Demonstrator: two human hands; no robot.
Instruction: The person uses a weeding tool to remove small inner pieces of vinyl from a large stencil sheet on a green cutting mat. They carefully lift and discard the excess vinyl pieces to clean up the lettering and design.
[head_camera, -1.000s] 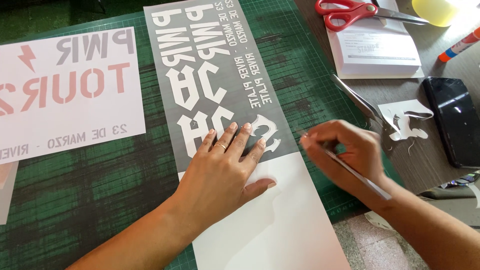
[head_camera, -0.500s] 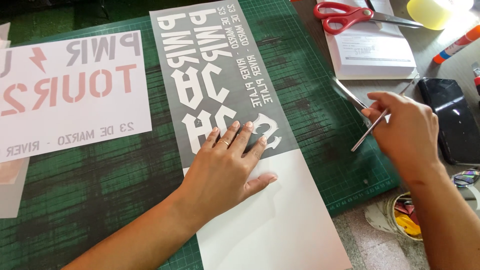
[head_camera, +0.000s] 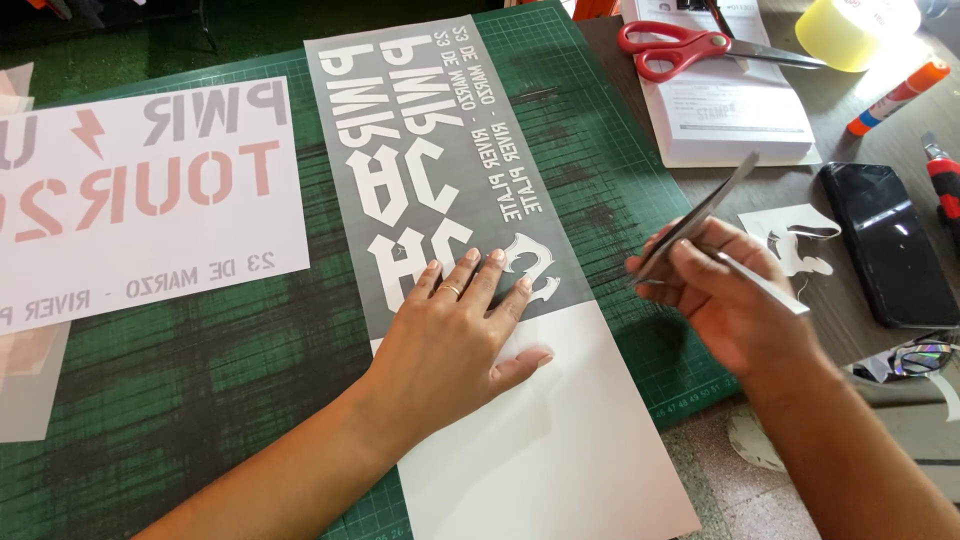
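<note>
Left hand (head_camera: 455, 340) lies open and flat, pinning a grey vinyl stencil sheet (head_camera: 440, 170) on the green cutting mat (head_camera: 620, 190). Right hand (head_camera: 725, 300), beside the sheet, grips a weeding tool (head_camera: 760, 283) and peeled strip (head_camera: 700, 215); the strip could restick.

Bright, sharp; glare upper right

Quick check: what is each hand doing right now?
Left hand: open, flat on the grey stencil sheet.
Right hand: closed on a thin metal tool and a grey strip.
</note>
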